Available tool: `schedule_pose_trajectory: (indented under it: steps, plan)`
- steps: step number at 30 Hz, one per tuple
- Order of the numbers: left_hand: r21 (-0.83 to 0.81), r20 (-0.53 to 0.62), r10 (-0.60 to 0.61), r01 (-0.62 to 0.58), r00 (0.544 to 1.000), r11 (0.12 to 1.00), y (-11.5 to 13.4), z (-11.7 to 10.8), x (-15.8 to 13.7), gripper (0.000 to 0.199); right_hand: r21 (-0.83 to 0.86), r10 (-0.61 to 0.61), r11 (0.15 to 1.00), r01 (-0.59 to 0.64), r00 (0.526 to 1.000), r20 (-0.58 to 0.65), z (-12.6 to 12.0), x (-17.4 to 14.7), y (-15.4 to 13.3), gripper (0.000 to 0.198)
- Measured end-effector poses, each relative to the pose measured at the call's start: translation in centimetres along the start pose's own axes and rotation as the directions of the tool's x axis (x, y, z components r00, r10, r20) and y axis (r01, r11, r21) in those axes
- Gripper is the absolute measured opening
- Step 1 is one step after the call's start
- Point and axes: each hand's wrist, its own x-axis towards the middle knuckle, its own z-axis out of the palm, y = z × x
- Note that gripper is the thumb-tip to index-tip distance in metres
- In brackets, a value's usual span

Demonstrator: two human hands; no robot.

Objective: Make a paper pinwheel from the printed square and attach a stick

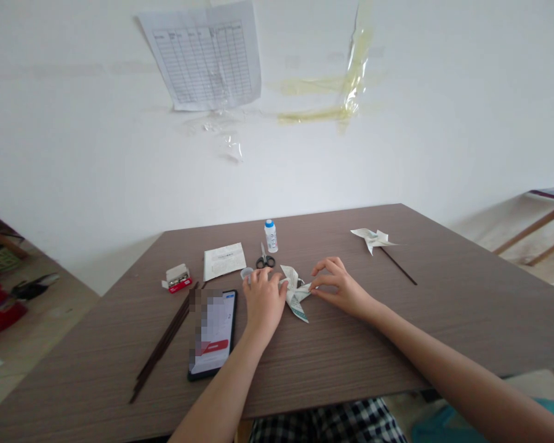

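A paper pinwheel (296, 296) folded from printed paper lies on the table between my hands. My left hand (264, 301) is at its left side, fingers curled down and thumb against the paper, covering the left blade. With thumb and fingertips closed together, my right hand (341, 288) pinches the tip of the right blade. A small dark spot shows behind the pinwheel's centre. Just beyond my left fingers are a small clear cup (246, 272), partly hidden, and black-handled scissors (264, 261).
Around the table (351, 363) are a glue bottle (271, 237), folded printed paper (224, 261), a small red-and-white box (179, 279), several dark sticks (164, 344) and a phone (212, 338). Another pinwheel (373, 239) on a stick lies at the right. A wall (305, 172) stands behind.
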Motion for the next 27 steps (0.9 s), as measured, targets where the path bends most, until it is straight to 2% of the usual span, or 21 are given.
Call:
schedule_pose_trajectory:
  steps: [8, 15, 21, 27]
  plan:
    - [0.027, 0.130, -0.076, 0.073, 0.989, 0.997, 1.0, -1.1, 0.0, 0.018, 0.018, -0.009, 1.000, 0.009, 1.000, 0.020, 0.1, -0.1, 0.0, 0.008]
    - [-0.115, 0.175, -0.105, 0.126, 0.979, 0.985, 0.6, -1.2, 0.3, 0.010, 0.061, 0.019, 0.998, -0.021, 0.999, 0.034, 0.2, 0.0, 0.1, 0.007]
    - [-0.188, 0.138, -0.097, 0.122, 0.986, 0.975, 0.5, -0.1, 0.3, 0.037, 0.079, 0.057, 0.995, -0.061, 0.997, 0.046, 0.5, 0.0, 0.3, 0.010]
    - [-0.355, 0.071, -0.088, 0.108, 0.994, 0.929, -0.3, 1.3, 0.4, 0.037, 0.078, 0.110, 0.990, -0.114, 0.992, 0.059, 0.4, 0.1, -0.1, 0.016]
